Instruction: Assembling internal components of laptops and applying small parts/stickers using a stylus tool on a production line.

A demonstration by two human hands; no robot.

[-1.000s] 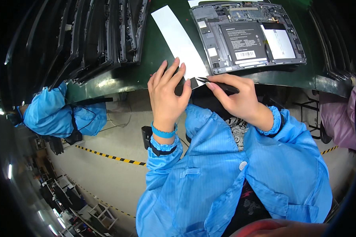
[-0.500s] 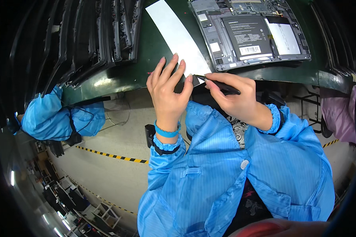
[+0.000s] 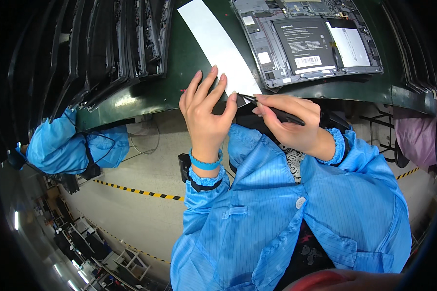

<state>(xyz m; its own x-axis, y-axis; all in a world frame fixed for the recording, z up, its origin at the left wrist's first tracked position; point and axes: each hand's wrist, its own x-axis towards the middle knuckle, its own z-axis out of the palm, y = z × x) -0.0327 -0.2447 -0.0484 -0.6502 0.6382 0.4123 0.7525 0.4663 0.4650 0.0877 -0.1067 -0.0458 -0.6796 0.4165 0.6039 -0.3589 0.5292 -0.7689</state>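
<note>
A long white strip (image 3: pixel 216 39), like backing paper, lies slantwise over the green table, its near end at the edge. My left hand (image 3: pixel 204 111) rests with spread fingers on that end, thumb beside its near corner, where a small dark patch shows. Black tweezers (image 3: pixel 287 116) are gripped in my right hand (image 3: pixel 301 121). Their two tips, slightly apart, reach the corner by my left thumb; whether they pinch anything is too small to tell. Beyond my right hand sits an opened laptop base (image 3: pixel 272 72) with a black battery (image 3: pixel 303 43) exposed.
Dark laptop-like panels (image 3: pixel 97 43) stand in a row on the left of the green table (image 3: pixel 126 99), with more thin panels (image 3: pixel 408 53) at the right. A person in a blue sleeve (image 3: pixel 58 145) is at the far left. Yellow-black tape (image 3: pixel 138 190) marks the floor.
My right hand has drawn slightly right and toward me, and the tweezers' tips now show apart. My left hand stays in place on the strip.
</note>
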